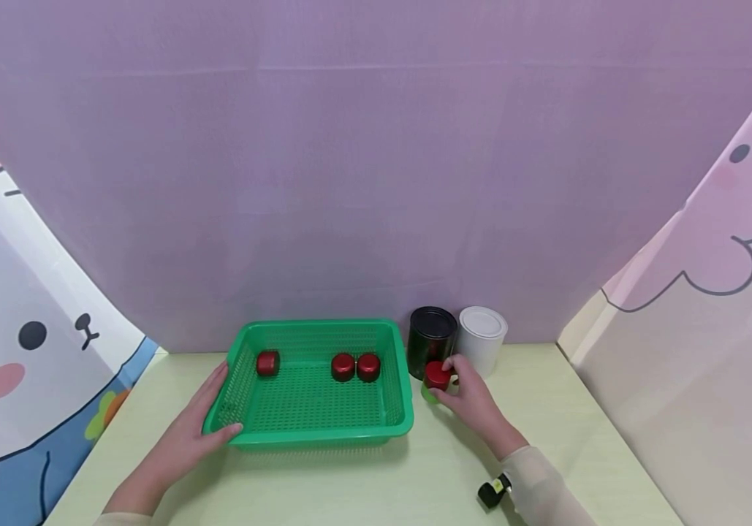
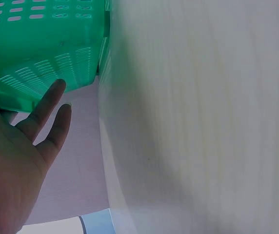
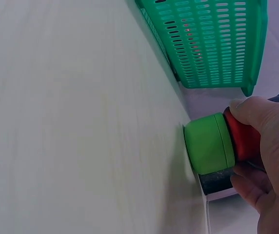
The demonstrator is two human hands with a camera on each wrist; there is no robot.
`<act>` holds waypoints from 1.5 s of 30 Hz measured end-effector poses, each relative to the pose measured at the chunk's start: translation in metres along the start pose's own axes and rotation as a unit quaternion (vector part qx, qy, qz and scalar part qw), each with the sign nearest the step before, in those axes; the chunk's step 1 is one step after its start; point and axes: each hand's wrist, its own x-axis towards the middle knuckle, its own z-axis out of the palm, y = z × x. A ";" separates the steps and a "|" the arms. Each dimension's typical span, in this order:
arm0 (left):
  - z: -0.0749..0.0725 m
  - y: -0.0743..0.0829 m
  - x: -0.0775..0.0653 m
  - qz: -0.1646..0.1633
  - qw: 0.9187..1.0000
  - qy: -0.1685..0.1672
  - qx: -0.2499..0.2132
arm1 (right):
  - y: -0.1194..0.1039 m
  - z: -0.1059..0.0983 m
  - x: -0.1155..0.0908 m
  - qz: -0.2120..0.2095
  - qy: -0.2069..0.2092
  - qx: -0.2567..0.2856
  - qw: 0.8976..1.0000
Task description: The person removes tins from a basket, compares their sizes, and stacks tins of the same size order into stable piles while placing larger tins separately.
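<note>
My left hand (image 1: 181, 442) holds the left front corner of a green plastic basket (image 1: 310, 437), its thumb over the rim and its fingers along the outer wall. In the left wrist view, two fingers (image 2: 47, 108) stretch out below the basket's rim. My right hand (image 1: 477, 402) pinches a small round red tin (image 1: 437, 375) between thumb and fingers. Directly beneath the red tin is a green round container (image 3: 208, 144) on the table, touching it or very close. Three similar red tins, one being the left tin (image 1: 267, 363), lie inside the basket.
Behind my right hand stand a black can (image 1: 433, 325) and a white can (image 1: 483, 329), side by side near the purple back wall (image 1: 376, 183). A small black object (image 1: 494, 491) shows beside my right sleeve. Printed panels flank the pale table (image 1: 441, 467).
</note>
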 end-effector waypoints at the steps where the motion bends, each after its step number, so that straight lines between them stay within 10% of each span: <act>1: 0.000 0.000 0.000 -0.001 1.000 0.000 0.000 | 0.000 0.000 0.000 0.002 -0.001 0.001 1.000; 28: 0.000 -0.003 -0.002 -0.025 1.000 -0.011 0.002 | 0.000 0.000 -0.002 -0.011 0.017 0.005 1.000; 45: 0.002 -0.007 0.002 -0.039 0.999 -0.019 0.000 | -0.044 -0.008 0.021 -0.146 0.065 0.016 0.987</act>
